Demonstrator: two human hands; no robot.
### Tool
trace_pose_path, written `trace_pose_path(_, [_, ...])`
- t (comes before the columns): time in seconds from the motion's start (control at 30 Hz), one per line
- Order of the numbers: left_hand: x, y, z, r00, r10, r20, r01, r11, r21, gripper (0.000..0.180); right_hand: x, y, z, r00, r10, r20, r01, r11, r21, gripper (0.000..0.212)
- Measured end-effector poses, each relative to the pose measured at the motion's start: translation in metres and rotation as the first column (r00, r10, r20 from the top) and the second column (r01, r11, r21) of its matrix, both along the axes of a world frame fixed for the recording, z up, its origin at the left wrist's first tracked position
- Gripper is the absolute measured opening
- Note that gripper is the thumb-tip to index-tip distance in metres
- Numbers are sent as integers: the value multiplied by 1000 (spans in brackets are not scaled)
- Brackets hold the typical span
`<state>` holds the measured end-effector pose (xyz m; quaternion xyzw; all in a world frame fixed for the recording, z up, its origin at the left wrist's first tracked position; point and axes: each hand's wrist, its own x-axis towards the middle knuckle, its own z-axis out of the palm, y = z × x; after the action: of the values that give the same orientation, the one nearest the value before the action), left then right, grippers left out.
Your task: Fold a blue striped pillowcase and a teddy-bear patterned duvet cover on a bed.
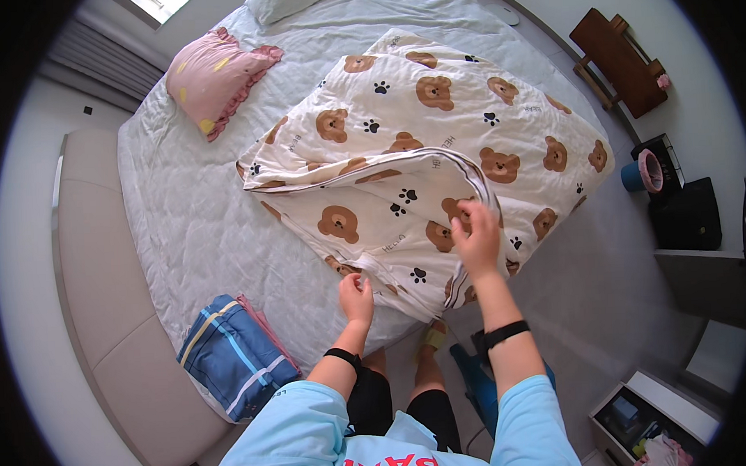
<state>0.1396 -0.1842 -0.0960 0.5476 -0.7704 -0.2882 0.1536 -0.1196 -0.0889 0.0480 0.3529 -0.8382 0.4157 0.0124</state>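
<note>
A cream quilt (550, 120) printed with brown bear heads and black paws lies across the bed, partly folded over, its striped border curving through the middle. My left hand (356, 301) is at the quilt's near edge, fingers curled together on a bunched bit of the cloth. Farther right, my right hand (478, 239) hovers over the quilt beside the lifted striped border, thumb and fingers apart. The border next to it is smeared by motion. Near my legs, one quilt corner hangs over the bed's side.
The bed (200, 231) has a pale grey sheet and a beige headboard (102, 234) at left. A pink ruffled pillow (216, 82) lies at far left, a folded blue striped cloth (233, 353) at near left. Right: brown wooden stool (617, 60), blue bin (640, 174), black box (689, 214), open drawer (630, 421).
</note>
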Motion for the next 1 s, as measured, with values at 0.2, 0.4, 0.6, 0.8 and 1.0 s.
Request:
trace_pose_path(0.2, [-57, 1, -4, 958, 286, 31, -195, 569, 799, 32, 147, 80, -125, 847, 48, 529, -268, 898, 348, 23])
trace_pose_path(0.4, [-70, 17, 11, 919, 384, -91, -69, 383, 921, 24, 153, 92, -148, 870, -192, 455, -62, 871, 488, 21])
trace_pose_path(0.6, [32, 30, -9, 946, 319, 62, -202, 427, 881, 31, 186, 129, -150, 695, -112, 710, -266, 878, 399, 29])
trace_pose_path(0.8, [4, 37, -6, 852, 523, 10, -183, 279, 943, 51, 145, 135, -158, 614, -683, 395, 440, 712, 547, 74])
trace_pose_path(1.0, [-35, 20, -9, 839, 531, -121, 21, 190, 982, 49, 97, 139, -158, 798, -475, 370, 112, 720, 685, 28])
